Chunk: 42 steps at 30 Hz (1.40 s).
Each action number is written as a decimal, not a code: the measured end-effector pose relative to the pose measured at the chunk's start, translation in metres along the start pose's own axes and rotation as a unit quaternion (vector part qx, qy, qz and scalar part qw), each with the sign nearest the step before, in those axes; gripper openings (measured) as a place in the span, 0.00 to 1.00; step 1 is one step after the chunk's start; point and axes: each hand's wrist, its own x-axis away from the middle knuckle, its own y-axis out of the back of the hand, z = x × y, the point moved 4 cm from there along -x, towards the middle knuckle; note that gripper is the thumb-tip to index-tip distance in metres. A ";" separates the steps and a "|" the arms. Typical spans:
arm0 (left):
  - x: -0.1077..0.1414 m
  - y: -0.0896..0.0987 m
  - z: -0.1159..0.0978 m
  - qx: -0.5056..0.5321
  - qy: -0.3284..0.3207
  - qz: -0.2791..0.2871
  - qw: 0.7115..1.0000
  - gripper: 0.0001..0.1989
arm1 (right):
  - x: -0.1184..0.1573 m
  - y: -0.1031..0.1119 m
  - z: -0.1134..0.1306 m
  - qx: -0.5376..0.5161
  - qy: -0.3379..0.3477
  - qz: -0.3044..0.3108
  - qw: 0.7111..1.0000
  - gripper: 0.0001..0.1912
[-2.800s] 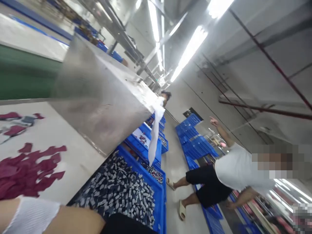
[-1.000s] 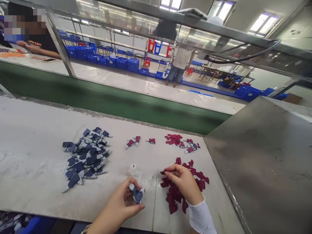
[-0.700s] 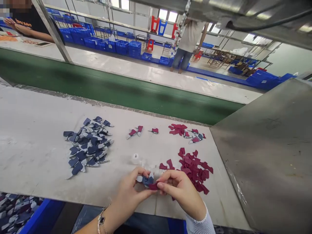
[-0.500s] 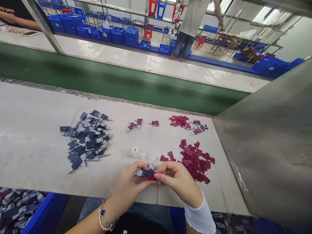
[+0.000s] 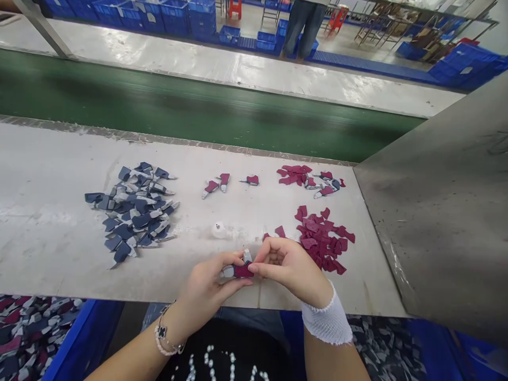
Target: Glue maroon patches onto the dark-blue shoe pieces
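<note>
Near the front edge of the white table, my left hand (image 5: 210, 278) grips a small grey and navy plastic part (image 5: 228, 271) between thumb and fingers. A maroon piece (image 5: 242, 271) lies over that part, and my right hand (image 5: 288, 264) pinches its right end with thumb and forefinger. Just beyond my right hand spreads a heap of loose maroon pieces (image 5: 325, 241). To the left is a pile of navy and grey parts (image 5: 138, 211). A round white object (image 5: 218, 229) stands behind my hands.
Several parts with maroon faces (image 5: 224, 181) lie farther back, beside another maroon heap (image 5: 293, 174). A metal panel (image 5: 436, 211) rises at right. Beyond the table runs a green belt (image 5: 198, 124). A blue bin (image 5: 75, 338) of parts sits below left. A person (image 5: 304, 29) stands far off.
The view has tilted downward. The maroon piece, held edge-up before, now lies flatter over the grey and navy part, its face showing. Both hands keep their grip.
</note>
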 end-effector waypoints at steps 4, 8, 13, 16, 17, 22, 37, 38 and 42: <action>-0.002 0.004 -0.006 0.016 -0.009 -0.007 1.000 0.15 | -0.001 0.000 0.001 -0.021 0.025 0.023 0.999 0.17; -0.004 0.008 -0.014 0.050 -0.008 -0.015 0.999 0.15 | -0.002 -0.004 0.000 -0.017 0.038 0.068 0.997 0.14; -0.005 0.011 -0.019 0.071 0.014 -0.024 0.997 0.15 | 0.002 -0.009 0.002 -0.009 0.037 0.090 0.995 0.12; -0.004 0.010 -0.019 0.085 0.016 -0.023 0.996 0.15 | 0.005 -0.010 0.008 0.025 0.045 0.076 0.996 0.12; -0.003 0.010 -0.019 0.088 0.017 -0.022 0.996 0.15 | 0.006 -0.010 0.010 0.038 0.049 0.070 0.996 0.12; 0.001 0.009 -0.016 0.090 0.037 -0.017 0.995 0.15 | 0.011 -0.011 0.017 0.089 0.073 0.055 0.992 0.13; 0.000 0.010 -0.020 0.064 0.021 -0.056 0.996 0.12 | 0.019 -0.020 0.022 0.242 0.137 -0.018 0.960 0.14; 0.001 0.011 -0.019 0.069 0.032 -0.061 0.995 0.12 | 0.020 -0.021 0.022 0.245 0.134 -0.018 0.960 0.13; 0.004 0.014 -0.019 0.077 0.032 -0.072 0.994 0.14 | 0.031 -0.023 0.025 0.230 0.133 0.006 0.964 0.12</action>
